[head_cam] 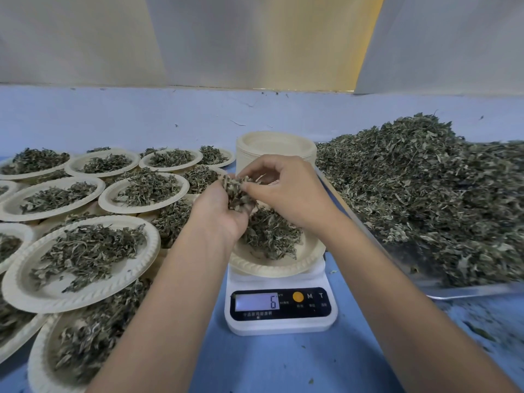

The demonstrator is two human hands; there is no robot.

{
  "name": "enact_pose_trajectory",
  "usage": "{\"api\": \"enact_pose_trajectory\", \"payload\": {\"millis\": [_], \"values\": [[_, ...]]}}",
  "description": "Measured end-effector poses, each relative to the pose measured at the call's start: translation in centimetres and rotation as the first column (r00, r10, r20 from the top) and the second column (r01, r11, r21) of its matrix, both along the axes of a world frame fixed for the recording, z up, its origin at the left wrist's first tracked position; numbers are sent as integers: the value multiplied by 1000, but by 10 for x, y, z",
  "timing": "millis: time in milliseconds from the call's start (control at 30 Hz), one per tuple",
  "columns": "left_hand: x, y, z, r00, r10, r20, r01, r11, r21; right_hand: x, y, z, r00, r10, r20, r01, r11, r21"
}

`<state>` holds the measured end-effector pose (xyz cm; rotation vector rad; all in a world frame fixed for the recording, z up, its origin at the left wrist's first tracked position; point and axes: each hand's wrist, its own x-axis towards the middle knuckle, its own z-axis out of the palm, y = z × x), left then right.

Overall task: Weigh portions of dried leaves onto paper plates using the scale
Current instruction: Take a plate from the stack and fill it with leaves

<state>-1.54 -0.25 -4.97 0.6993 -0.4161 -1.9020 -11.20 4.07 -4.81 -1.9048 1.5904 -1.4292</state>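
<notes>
A white digital scale (280, 307) stands on the blue table, its display reading 6. On it sits a paper plate (283, 265) with a small heap of dried leaves (272, 234). Above the plate, my left hand (224, 211) grips a clump of dried leaves (235, 191). My right hand (286, 188) pinches at the top of that clump with thumb and fingertips.
A big pile of loose dried leaves (425, 188) fills a metal tray (467, 292) on the right. A stack of unused paper plates (275, 146) stands behind the scale. Several filled plates (82, 259) overlap on the left. A wall runs along the back.
</notes>
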Motion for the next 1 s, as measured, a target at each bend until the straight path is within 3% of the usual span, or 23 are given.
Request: {"api": "enact_pose_trajectory", "payload": {"millis": [133, 233, 700, 1000], "values": [[3, 2, 0, 999, 37, -12, -37, 999, 35, -3, 0, 5, 987, 15, 158, -13, 1000, -13], [3, 5, 0, 999, -42, 5, 42, 999, 2, -6, 0, 8, 970, 21, 242, -19, 1000, -13], [3, 5, -2, 1000, 9, -7, -9, 993, 119, -16, -4, 5, 966, -151, 210, 156, 988, -7], [5, 6, -1, 1000, -3, -29, 7, 990, 139, -20, -3, 6, 967, -86, 239, 85, 996, 18]]}}
